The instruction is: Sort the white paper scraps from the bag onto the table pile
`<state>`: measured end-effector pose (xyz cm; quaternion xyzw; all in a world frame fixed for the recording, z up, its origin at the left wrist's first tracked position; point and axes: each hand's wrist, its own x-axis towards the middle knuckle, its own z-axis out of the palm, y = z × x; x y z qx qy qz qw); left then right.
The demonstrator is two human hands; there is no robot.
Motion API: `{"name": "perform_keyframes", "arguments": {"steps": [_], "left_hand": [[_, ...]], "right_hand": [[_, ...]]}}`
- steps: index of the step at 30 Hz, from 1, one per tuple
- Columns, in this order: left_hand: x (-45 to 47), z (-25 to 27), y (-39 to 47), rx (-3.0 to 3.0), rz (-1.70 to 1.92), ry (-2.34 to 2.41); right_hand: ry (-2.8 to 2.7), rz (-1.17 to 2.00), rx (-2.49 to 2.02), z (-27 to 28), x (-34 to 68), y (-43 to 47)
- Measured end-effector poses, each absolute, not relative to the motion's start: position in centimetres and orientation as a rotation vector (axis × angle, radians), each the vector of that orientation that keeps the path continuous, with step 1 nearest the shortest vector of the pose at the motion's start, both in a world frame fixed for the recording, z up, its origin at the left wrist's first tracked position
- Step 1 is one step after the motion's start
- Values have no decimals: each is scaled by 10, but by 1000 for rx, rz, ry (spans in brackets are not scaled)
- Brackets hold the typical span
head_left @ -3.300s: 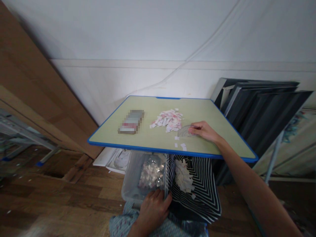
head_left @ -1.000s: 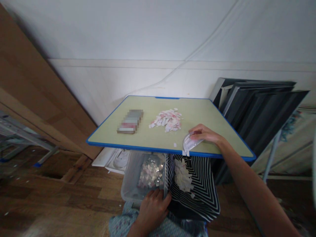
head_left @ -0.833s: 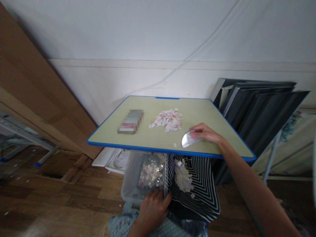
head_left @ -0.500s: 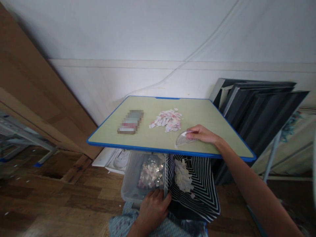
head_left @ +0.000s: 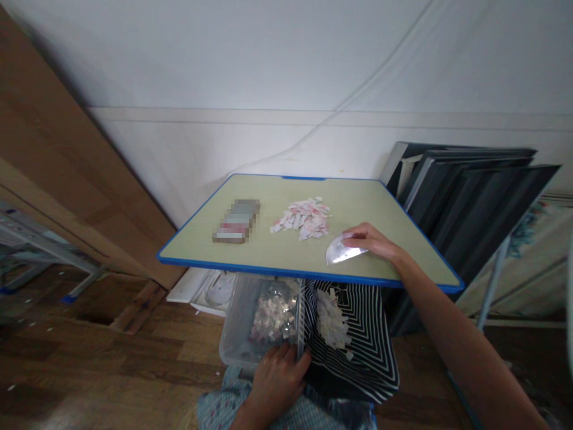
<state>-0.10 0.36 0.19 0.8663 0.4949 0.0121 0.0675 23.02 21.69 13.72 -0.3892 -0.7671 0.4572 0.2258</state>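
Note:
My right hand [head_left: 369,239] pinches a clear half-round protractor [head_left: 342,251] low over the near right part of the table [head_left: 250,257]. Light glares off its face. Behind it and to the left lies a loose heap of small white and pink paper slips [head_left: 307,218]. Below the table edge, my left hand [head_left: 280,373] has its fingers curled over the near right rim of a clear plastic bin [head_left: 239,334]. Shiny small pieces [head_left: 273,313] lie in that bin. Beside it, pale slips [head_left: 332,322] rest on a black-and-white striped cloth [head_left: 369,334].
A blurred-out oblong object [head_left: 237,221] lies on the table's left side. Dark panels [head_left: 470,209] lean at the right. Brown cardboard [head_left: 58,137] stands at the left, near a metal stepladder [head_left: 54,251]. The wall [head_left: 179,143] rises behind the table.
My right hand has shifted slightly right with the protractor, which now catches the light. A small white slip at its left tip is no longer on the table. My left hand stays put.

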Motion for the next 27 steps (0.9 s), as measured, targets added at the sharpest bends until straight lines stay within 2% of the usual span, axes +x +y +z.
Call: {"name": "perform_keyframes", "arguments": {"steps": [5, 14, 23, 27], "left_hand": [[-1, 3, 4, 2617, 37, 1488], [-1, 5, 2, 2620, -4, 1488], [-1, 6, 4, 2603, 18, 1486], [-2, 1, 2, 2604, 59, 1500]], "right_hand": [[-1994, 879, -1187, 131, 228, 227], [-2147, 868, -1108, 130, 220, 221], [-2169, 555, -1074, 117, 214, 227], [-2245, 522, -991, 116, 207, 224]]}}
